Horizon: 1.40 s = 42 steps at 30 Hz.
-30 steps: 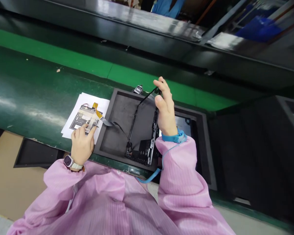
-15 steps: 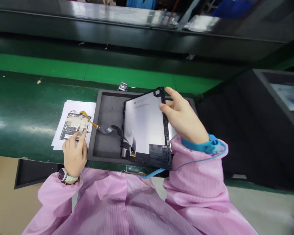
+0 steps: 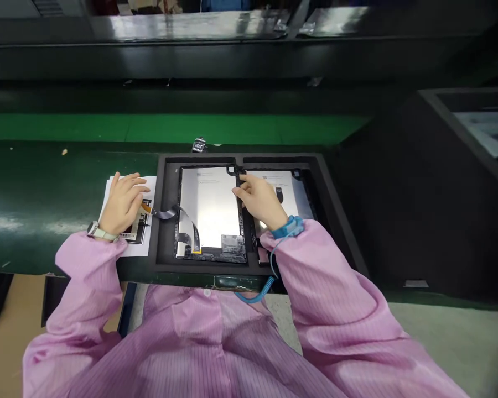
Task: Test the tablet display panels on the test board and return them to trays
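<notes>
A display panel [image 3: 209, 213] with a black frame lies in the left compartment of a dark foam tray [image 3: 164, 268]. My right hand [image 3: 261, 200] is at its upper right edge, thumb and fingers pinched on the frame. A grey and orange flex cable [image 3: 165, 214] runs from the panel over the tray wall to a circuit board with a battery [image 3: 140, 229], on white paper [image 3: 147, 247]. My left hand [image 3: 125, 202] is over the board, fingers spread, hiding much of it. A second panel [image 3: 288, 193] sits in the right compartment, partly behind my right hand.
A small metal counter [image 3: 198, 145] stands behind the tray. To the right is a large black box [image 3: 398, 210] with a grey-rimmed tray on it. A blue coiled cord [image 3: 257, 297] hangs from my right wristband at the bench's front edge.
The panel has gone from tilted and raised to lying in the left compartment, my right hand moving down and left with it. My left hand has moved up over the board. The view has shifted.
</notes>
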Tool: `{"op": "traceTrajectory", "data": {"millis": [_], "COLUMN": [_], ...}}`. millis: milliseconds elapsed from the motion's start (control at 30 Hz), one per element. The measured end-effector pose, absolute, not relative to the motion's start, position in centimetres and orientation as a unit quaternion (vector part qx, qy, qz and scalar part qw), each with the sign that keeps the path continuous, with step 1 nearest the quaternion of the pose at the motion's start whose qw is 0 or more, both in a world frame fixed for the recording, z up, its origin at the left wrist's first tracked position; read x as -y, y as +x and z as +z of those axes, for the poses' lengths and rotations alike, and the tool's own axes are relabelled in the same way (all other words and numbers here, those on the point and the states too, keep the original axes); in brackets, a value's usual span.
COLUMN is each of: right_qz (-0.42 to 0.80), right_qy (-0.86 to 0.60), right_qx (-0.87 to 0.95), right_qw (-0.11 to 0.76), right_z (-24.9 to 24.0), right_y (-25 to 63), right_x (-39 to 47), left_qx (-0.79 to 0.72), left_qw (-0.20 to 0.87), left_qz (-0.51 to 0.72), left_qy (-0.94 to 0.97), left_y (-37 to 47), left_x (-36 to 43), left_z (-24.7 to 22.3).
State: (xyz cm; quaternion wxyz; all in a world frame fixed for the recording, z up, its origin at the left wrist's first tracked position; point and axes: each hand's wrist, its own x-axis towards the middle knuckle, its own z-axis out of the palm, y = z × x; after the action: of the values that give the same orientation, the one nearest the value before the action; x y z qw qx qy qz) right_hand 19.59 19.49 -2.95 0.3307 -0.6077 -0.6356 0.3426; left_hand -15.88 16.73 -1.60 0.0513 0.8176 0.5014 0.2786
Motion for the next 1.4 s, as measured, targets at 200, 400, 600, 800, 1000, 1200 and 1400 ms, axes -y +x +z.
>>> {"op": "traceTrajectory", "data": {"millis": [200,400,600,800,1000,1200,1400], "right_qz": [0.196,0.346,0.358,0.365,0.384,0.402,0.381], "right_qy": [-0.496,-0.401,-0.431,-0.439,-0.429,-0.421,-0.434], "right_qx": [0.8,0.838,0.815,0.806,0.803,0.798,0.8], "right_qw": [0.276,0.133,0.151,0.156,0.155,0.16,0.159], "right_z": [0.7,0.5,-0.3,-0.5,-0.3,0.1,-0.1], "right_y": [14.4,6.5,5.7,5.3,5.6,6.3,5.6], "right_x": [-16.8,-16.9,-17.1,-17.2,-17.7,-18.4,-17.7], "left_qx": [-0.473,-0.483,-0.459,-0.436,-0.423,-0.434,-0.443], "left_qw": [0.121,0.151,0.109,0.069,0.056,0.104,0.086], "left_qz": [0.318,0.334,0.318,0.319,0.341,0.359,0.348], "left_qy": [0.812,0.795,0.822,0.838,0.837,0.82,0.822], "left_y": [-15.2,-14.0,-14.1,-14.5,-14.7,-14.1,-13.7], "left_x": [-16.0,-15.0,-14.9,-15.2,-15.7,-15.8,-15.5], "left_z": [-2.7,-3.2,-3.9,-4.2,-4.1,-3.5,-3.2]}}
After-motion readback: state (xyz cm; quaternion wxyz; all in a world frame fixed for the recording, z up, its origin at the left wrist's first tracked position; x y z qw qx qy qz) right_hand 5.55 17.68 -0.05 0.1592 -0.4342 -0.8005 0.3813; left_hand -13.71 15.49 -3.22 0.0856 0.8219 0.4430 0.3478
